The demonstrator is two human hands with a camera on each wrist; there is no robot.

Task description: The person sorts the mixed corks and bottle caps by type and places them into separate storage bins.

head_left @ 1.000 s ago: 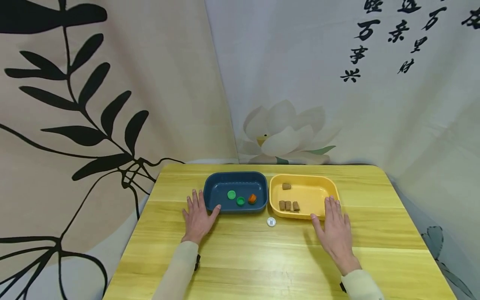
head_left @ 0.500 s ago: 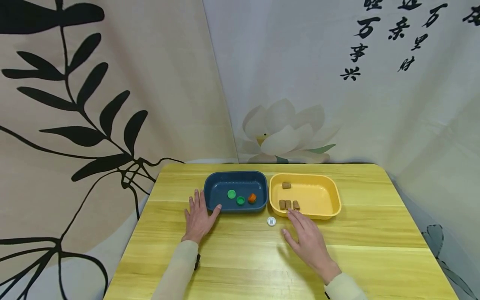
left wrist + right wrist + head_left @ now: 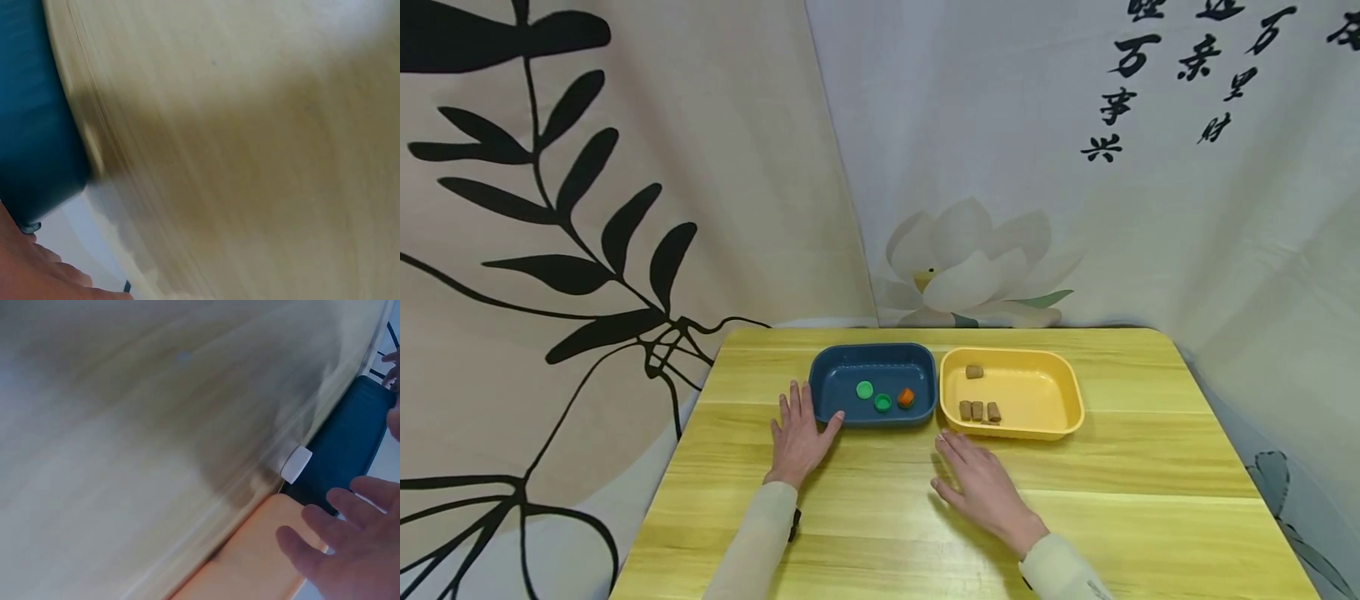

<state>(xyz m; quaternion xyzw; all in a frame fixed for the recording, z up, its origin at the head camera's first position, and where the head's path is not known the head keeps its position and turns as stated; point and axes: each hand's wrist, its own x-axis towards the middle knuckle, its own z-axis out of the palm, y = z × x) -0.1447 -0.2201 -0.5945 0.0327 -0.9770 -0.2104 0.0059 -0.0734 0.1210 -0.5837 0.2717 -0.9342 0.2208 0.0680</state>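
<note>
My left hand [image 3: 797, 442] lies with fingers spread at the left end of the blue tray [image 3: 850, 364], its thumb along the near rim. In the left wrist view, part of that hand [image 3: 37, 269] shows beside the tray's wall [image 3: 37, 125]. My right hand [image 3: 988, 492] reaches over the table in front of the yellow tray [image 3: 1037, 387], fingers extended and holding nothing. A white round cap [image 3: 297, 464] stands on the tabletop near its fingers [image 3: 300, 550] in the right wrist view. In the head view the right fingertips cover that cap.
Inside the blue tray are two green caps [image 3: 865, 389] and an orange piece [image 3: 906, 397]. Several brown cork-like pieces [image 3: 977, 410] lie in the yellow tray. Both trays stand side by side on the wooden table [image 3: 865, 525], with a printed curtain [image 3: 737, 167] behind.
My right hand has moved left from the yellow tray's right end to the white cap between the trays' near sides. The left hand has stayed where it was.
</note>
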